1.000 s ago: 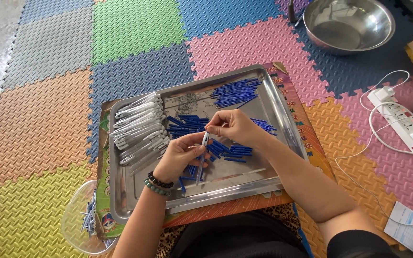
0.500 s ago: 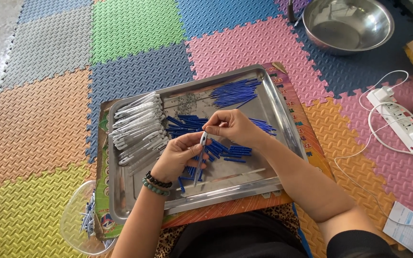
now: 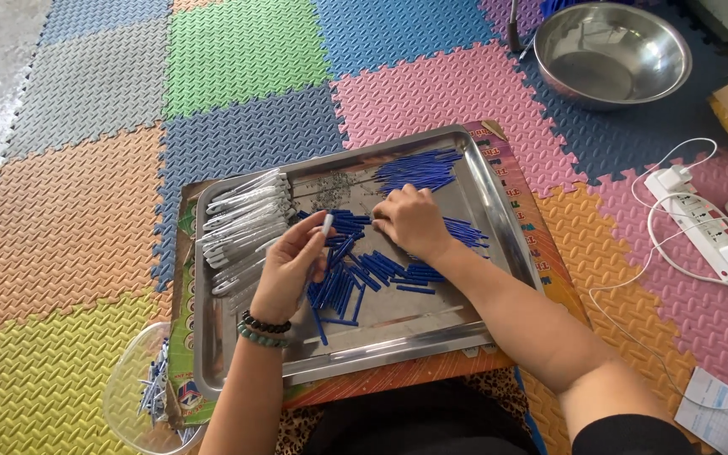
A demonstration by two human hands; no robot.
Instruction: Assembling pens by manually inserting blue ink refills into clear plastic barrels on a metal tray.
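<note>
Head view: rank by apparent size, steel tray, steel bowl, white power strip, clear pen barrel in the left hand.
1. Steel tray, by far the largest.
2. Steel bowl, though it lies farther from the camera, so it may look smaller than it is.
3. White power strip.
4. Clear pen barrel held in the left hand, smallest.

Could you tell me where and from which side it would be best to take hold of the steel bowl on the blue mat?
Probably by the near rim of the steel bowl, coming from above. It sits upright and open, the rim is thin and bare all round, and nothing shows inside. The curved wall offers no easy hold; the rim can be pinched.
</note>
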